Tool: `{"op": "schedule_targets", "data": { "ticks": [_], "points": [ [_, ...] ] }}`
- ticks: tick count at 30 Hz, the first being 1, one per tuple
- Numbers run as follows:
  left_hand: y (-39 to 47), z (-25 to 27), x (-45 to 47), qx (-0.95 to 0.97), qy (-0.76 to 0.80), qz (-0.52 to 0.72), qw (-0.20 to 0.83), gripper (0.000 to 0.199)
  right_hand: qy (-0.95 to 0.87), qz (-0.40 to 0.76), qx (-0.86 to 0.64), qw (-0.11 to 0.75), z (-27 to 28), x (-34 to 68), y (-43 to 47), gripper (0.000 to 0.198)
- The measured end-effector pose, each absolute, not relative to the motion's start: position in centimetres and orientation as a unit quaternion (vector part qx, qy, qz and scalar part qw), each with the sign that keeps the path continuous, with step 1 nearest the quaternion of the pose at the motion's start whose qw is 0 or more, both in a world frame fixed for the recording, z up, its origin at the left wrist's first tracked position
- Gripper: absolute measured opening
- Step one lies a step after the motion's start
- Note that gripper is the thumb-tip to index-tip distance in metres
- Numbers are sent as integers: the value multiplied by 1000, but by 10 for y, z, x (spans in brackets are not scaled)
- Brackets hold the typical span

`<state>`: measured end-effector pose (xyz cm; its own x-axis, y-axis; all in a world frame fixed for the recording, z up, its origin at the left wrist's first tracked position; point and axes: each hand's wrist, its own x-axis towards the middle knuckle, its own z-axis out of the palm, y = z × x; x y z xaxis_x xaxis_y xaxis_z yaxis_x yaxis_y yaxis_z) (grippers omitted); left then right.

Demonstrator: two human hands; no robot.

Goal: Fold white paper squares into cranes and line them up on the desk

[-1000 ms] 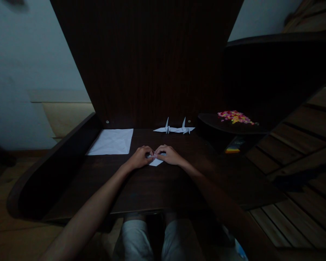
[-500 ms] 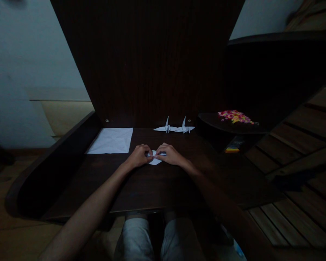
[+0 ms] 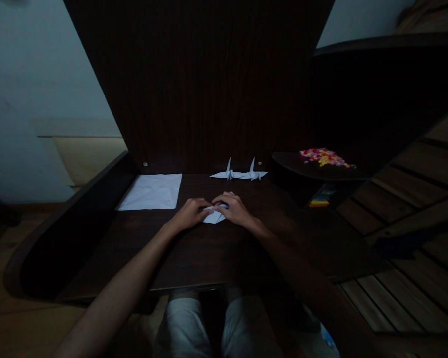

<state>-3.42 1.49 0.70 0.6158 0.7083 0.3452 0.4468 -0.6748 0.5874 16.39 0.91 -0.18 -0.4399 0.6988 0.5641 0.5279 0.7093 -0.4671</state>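
Note:
A small folded piece of white paper (image 3: 214, 217) lies on the dark desk between my hands. My left hand (image 3: 191, 213) grips its left side, thumb on top and fingers curled behind. From the right, my right hand (image 3: 234, 209) closes on the same paper, its fingers reaching across the far edge close to the left fingertips. Parts of the paper's far side are hidden under the fingers. Beyond my hands, two white paper cranes (image 3: 229, 174) stand side by side against the back panel.
A stack or sheet of creased white paper (image 3: 153, 192) lies at the back left. On the corner shelf (image 3: 287, 161) at right sits a pile of small colourful pieces (image 3: 326, 157). Below it is a yellow-edged item (image 3: 318, 203). A raised side panel (image 3: 78, 219) bounds the desk's left.
My right hand has shifted slightly with its fingers now further over the paper's far edge. More of the paper's near face shows, lying flatter. The camera view has shifted a little.

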Motion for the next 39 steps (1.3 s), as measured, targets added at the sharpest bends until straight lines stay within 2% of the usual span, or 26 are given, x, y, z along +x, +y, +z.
{"op": "schedule_targets", "data": {
  "ticks": [2,5,10,12,15,20,23,31,39],
  "points": [
    [15,9,-34,857,345,298,239,28,-821,89,-384,414,2,164,8,17],
    [18,13,-35,797,404,343,289,29,-745,81,-419,512,8,167,8,27],
    [25,12,-33,635,444,435,458,32,-612,198,-397,654,11,175,13,44],
    [26,9,-32,576,433,463,516,35,-591,286,-369,657,9,174,15,52],
    [25,7,-30,524,413,476,573,42,-589,422,-339,600,4,165,17,60],
    [20,5,-28,513,382,456,619,51,-551,508,-373,547,-6,148,18,51],
    [19,2,-27,525,367,450,622,51,-542,507,-385,548,-7,147,17,43],
    [14,4,-24,583,377,429,578,39,-555,453,-431,548,-4,151,13,37],
    [19,4,-26,702,358,428,441,25,-567,465,-414,539,-3,150,11,40]
  ]
}}
